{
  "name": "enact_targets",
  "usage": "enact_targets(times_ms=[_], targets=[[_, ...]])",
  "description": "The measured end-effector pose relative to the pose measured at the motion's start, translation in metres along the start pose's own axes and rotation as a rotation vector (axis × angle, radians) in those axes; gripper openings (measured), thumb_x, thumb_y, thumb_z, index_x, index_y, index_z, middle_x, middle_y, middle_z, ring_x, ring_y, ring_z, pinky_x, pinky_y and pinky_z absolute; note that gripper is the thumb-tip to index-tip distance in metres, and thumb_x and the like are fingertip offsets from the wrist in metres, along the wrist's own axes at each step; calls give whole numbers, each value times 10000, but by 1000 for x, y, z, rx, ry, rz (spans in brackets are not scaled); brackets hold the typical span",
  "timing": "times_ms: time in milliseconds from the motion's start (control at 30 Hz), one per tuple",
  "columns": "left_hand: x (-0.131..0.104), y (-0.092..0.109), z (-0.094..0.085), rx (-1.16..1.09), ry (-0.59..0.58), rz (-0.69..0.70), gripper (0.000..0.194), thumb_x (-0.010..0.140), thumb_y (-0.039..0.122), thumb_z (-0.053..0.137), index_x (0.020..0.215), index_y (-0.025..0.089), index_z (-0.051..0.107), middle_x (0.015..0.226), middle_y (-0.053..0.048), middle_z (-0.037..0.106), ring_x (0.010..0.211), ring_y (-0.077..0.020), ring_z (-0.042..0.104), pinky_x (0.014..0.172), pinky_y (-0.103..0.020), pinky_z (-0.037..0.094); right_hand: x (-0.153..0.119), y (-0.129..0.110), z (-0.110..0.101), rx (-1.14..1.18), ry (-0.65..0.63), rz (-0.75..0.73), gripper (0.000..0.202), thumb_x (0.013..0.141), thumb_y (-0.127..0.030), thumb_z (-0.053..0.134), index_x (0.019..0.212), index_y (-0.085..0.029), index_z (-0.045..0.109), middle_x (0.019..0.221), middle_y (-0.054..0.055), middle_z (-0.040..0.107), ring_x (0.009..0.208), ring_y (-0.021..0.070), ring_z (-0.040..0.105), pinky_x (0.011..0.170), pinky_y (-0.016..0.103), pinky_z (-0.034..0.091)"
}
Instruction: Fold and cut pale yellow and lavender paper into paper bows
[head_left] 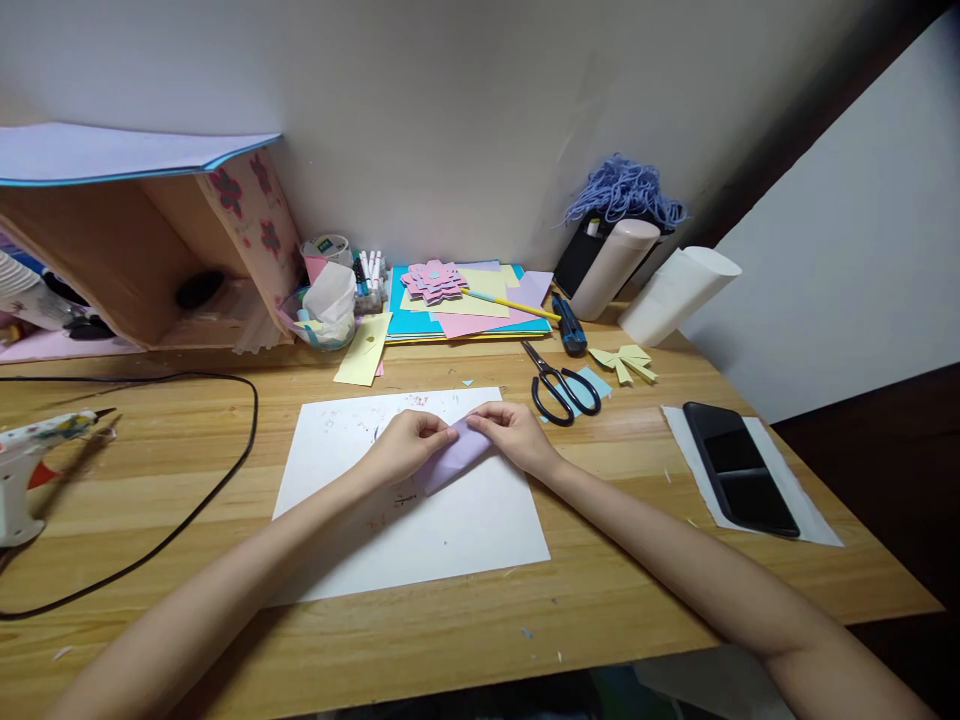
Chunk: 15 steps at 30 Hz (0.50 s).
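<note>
A piece of folded purple paper [456, 458] is held over a white sheet [472, 540] on the wooden table. My left hand [409, 440] pinches its left upper edge between thumb and fingers. At the right upper end, my right hand [516, 432] pinches the same paper, thumb on the near face. The fingertips behind the paper are partly hidden. Beyond my right hand lie black-handled scissors [562, 385], resting partly over a light blue paper piece [596, 383]. Coloured marks dot the white sheet.
At left are a glue gun [45, 450] with its black cord [251, 430] and a cardboard box [247, 230]. Stacked coloured paper [412, 325] bears a pink paper flower [433, 282]. A utility knife [570, 325], yellow paper bow [624, 363] and phone [739, 465] are on the right.
</note>
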<state>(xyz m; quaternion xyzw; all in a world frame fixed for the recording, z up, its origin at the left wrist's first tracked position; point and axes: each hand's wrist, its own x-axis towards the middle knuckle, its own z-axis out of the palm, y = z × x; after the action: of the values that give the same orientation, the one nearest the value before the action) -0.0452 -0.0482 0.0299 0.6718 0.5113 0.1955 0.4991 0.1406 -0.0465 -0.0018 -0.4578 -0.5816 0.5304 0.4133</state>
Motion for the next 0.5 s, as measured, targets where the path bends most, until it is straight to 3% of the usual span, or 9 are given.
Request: enact_targets(times_ms=[300, 500], targets=[[0, -2, 5, 109, 65, 92, 347, 816, 407, 461, 581, 167, 547, 558, 15, 515, 540, -124, 417, 532, -240, 270, 1, -1, 0, 29, 9, -2, 188, 722, -363, 648, 693, -178, 655, 686, 2, 645, 652, 142, 570, 637, 261, 430], [-2, -5, 8, 266, 210, 227, 288, 876, 343, 394, 722, 186, 579, 680, -15, 600, 618, -154, 509, 592, -254, 322, 1, -6, 0, 97, 34, 25, 249, 725, -424, 643, 730, -176, 624, 679, -2, 623, 635, 139, 579, 616, 256, 464]])
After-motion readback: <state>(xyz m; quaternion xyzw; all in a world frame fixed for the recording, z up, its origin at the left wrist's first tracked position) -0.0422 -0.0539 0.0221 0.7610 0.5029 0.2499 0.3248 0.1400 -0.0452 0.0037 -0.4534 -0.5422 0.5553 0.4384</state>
